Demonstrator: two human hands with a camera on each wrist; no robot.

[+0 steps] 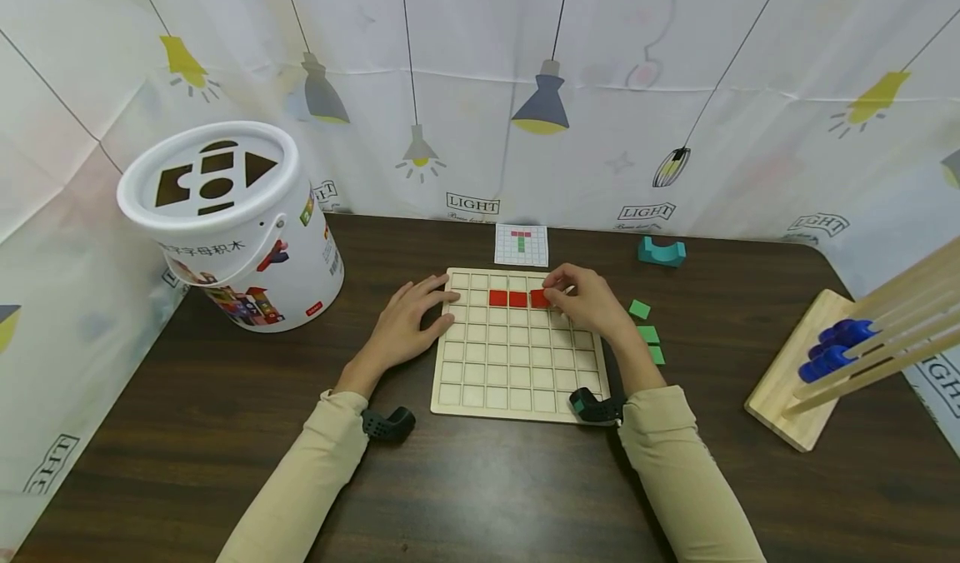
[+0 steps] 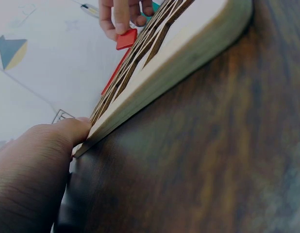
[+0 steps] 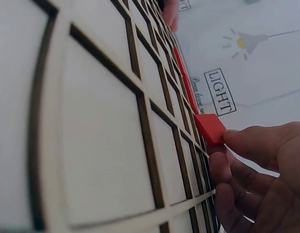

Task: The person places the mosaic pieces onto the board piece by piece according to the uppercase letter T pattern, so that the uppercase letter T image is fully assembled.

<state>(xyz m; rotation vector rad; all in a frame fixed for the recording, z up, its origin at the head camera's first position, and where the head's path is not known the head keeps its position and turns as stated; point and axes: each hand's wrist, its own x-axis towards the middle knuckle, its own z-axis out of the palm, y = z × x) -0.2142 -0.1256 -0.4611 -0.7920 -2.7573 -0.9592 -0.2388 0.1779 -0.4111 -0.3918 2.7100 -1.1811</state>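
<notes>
A wooden grid board lies on the dark table. Two red square tiles sit side by side in its second row. My right hand pinches a third red tile between thumb and fingers, tilted over the cell to their right. At the board's left edge my left hand rests with its fingers spread, the thumb touching the rim. Several green tiles lie on the table to the right of the board. Behind it is a pattern card with a red and green T.
A white bucket with a shape-cut lid stands at the back left. At the back right lies a teal arched block. A wooden stand with rods and blue beads is at the right. A printed curtain hangs behind.
</notes>
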